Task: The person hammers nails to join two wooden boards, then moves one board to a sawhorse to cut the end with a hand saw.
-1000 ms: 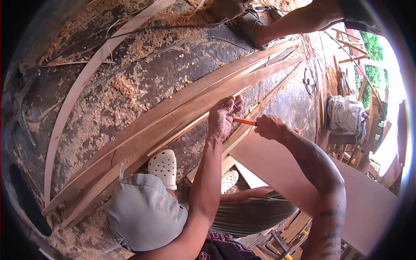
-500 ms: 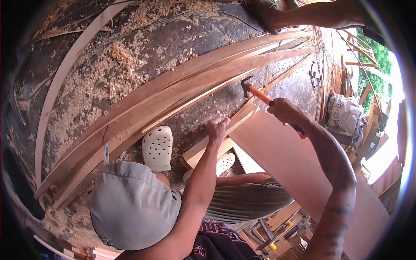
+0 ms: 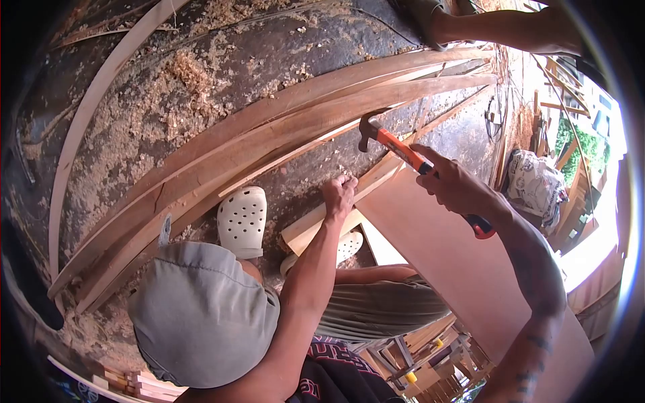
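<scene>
My right hand [image 3: 457,181] is wrapped round the dark grip of a claw hammer [image 3: 403,149] with an orange shaft, its index finger stretched along it. The hammer's head is raised to the left, above the floor. My left hand [image 3: 340,196] is closed at the edge of a pale wooden board [image 3: 309,232], its fingers pinched together; anything between them is too small to make out. A broad, light brown panel [image 3: 443,248] lies against the board and runs down to the lower right.
Long curved planks [image 3: 269,138] cross the floor, which is strewn with shavings [image 3: 188,74]. White clogs [image 3: 242,221] are on my feet. Another person's leg [image 3: 504,30] stands at the top right. A white sack [image 3: 534,181] sits at the right, clamps [image 3: 403,366] below.
The hammer's head has moved left and slightly up, and my right index finger now extends along the shaft. My left hand has moved little, with its fingers still closed.
</scene>
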The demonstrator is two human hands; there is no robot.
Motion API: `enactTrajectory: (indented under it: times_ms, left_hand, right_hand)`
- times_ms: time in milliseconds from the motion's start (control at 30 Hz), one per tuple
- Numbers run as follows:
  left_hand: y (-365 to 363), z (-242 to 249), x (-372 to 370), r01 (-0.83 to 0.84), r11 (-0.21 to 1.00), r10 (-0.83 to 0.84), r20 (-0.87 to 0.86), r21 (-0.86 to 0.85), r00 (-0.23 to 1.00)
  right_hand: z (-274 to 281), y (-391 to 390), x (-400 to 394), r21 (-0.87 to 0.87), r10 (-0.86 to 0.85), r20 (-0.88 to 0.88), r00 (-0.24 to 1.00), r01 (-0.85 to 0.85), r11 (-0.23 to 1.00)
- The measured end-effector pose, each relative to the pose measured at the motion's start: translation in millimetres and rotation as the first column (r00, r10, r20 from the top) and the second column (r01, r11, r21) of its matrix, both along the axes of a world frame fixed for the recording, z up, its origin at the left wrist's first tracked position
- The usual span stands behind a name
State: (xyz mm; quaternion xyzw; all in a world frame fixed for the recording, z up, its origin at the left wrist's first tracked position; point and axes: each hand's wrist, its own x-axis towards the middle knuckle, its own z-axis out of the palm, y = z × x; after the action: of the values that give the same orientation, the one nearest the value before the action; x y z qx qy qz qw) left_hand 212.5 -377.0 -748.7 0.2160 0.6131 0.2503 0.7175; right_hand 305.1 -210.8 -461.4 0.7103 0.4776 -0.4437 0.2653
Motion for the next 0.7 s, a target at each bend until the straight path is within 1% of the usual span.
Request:
enactTrajectory:
  times_ms: [33, 100, 133, 200, 233, 333, 433, 467, 533, 633, 700]
  left_hand:
    - [-1, -1, 1, -0.008, 1.000, 0.008, -0.007, 0.022, 1.000]
    - [9, 13, -7, 0.017, 1.000, -0.016, 0.035, -0.017, 0.999]
    - [11, 17, -10, 0.030, 0.999, -0.027, 0.057, -0.038, 0.998]
    - [7, 14, -11, 0.080, 0.997, -0.079, 0.029, -0.014, 0.996]
    - [6, 11, -11, 0.105, 0.995, -0.105, 0.014, 0.000, 0.994]
    - [-2, -2, -3, 0.066, 0.998, -0.067, 0.008, 0.017, 0.998]
    - [-5, -6, -1, -0.007, 0.999, 0.010, 0.077, -0.045, 0.997]
    - [-6, -6, -2, 0.033, 0.999, -0.030, 0.067, -0.036, 0.997]
    - [4, 7, -9, 0.110, 0.994, -0.109, 0.048, -0.016, 0.993]
    - [12, 14, -18, 0.100, 0.990, -0.081, 0.183, -0.096, 0.980]
    - [5, 7, -13, 0.083, 0.996, -0.076, 0.153, -0.038, 0.985]
  right_hand:
    - [4, 4, -6, -0.015, -0.004, 0.013, 1.000, 0.004, 1.000]
    - [10, 13, -15, -0.042, -0.010, 0.041, 0.999, 0.012, 0.999]
    - [13, 16, -18, -0.016, 0.005, 0.042, 0.999, -0.005, 1.000]
    - [18, 19, -21, 0.035, 0.036, 0.045, 0.998, -0.038, 0.999]
    - [19, 21, -22, 0.091, 0.032, 0.018, 0.999, -0.033, 0.995]
    - [21, 26, -23, 0.262, 0.049, -0.048, 0.998, -0.035, 0.964]
    - [30, 42, -30, 0.214, 0.065, 0.009, 0.998, -0.066, 0.975]
    - [22, 37, -22, 0.272, 0.084, -0.029, 0.996, -0.073, 0.959]
    - [20, 39, -23, 0.266, 0.094, -0.031, 0.995, -0.082, 0.961]
    - [17, 38, -29, 0.244, 0.144, -0.027, 0.989, -0.134, 0.960]
    - [9, 30, -30, 0.218, 0.179, -0.014, 0.984, -0.172, 0.961]
